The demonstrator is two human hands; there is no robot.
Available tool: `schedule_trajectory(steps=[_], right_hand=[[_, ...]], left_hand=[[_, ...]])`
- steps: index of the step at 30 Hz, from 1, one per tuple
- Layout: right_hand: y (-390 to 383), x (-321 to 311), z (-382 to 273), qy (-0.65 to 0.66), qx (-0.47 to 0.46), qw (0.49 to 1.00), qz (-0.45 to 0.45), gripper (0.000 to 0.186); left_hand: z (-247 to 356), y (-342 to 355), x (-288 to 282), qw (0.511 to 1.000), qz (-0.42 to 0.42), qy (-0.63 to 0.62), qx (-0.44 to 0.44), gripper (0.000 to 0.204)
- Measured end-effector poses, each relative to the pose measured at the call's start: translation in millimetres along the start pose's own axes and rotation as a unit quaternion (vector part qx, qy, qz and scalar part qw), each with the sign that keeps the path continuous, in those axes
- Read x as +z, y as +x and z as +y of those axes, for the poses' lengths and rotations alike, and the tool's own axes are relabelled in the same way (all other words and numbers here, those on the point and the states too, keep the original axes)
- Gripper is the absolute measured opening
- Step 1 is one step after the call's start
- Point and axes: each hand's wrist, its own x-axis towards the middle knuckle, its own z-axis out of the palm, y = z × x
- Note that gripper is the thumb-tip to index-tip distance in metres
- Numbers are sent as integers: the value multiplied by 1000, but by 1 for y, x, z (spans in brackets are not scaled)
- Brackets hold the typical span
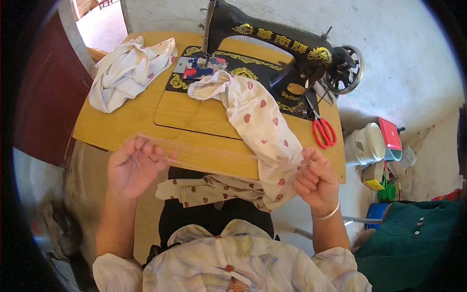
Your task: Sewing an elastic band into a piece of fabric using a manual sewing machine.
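Cloth (265, 121), cream with reddish heart and lip prints, runs from the bed of our black sewing machine (272, 36) down over the front edge of the wooden table (116, 126), its lower part beside our right hand. Between our two hands stretches a thin, see-through band (209, 150), blurred, in two strands above the table's front edge. Our left hand (138, 163) is half curled, its fingers bent and loosely gathered at the band's left end. Our right hand (316, 180) is more tightly folded, thumb against the bent fingers, gripping the band's other end next to the cloth; we cannot tell whether it pinches the cloth as well, or whether band and cloth are joined. A pale bracelet (328, 212) circles our right wrist. Red-handled scissors (324, 133) lie beside the machine, and another cream printed cloth (131, 73) lies crumpled at the table's left.
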Motion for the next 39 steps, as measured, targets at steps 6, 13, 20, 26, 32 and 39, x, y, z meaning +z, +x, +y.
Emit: schedule_trajectory(steps=[6, 13, 20, 26, 32, 39], right_hand=[[11, -14, -12, 28, -93, 995, -30, 17], [57, 24, -14, -78, -80, 994, -8, 20], [134, 52, -16, -219, -149, 964, -2, 18], [128, 7, -9, -668, -272, 691, 38, 42], [72, 21, 3, -830, -259, 494, -1, 48], [99, 15, 17, -835, -220, 504, -23, 41]], left_hand=[[37, 1, -21, 999, 27, -34, 3, 10], [41, 35, -4, 963, 91, 246, -54, 11], [35, 110, 7, 948, 64, 307, 45, 17], [26, 77, -14, 776, 67, 607, 158, 28], [-1, -39, -15, 860, 9, 491, -140, 16], [-62, -51, -73, 767, -58, 593, -238, 33]])
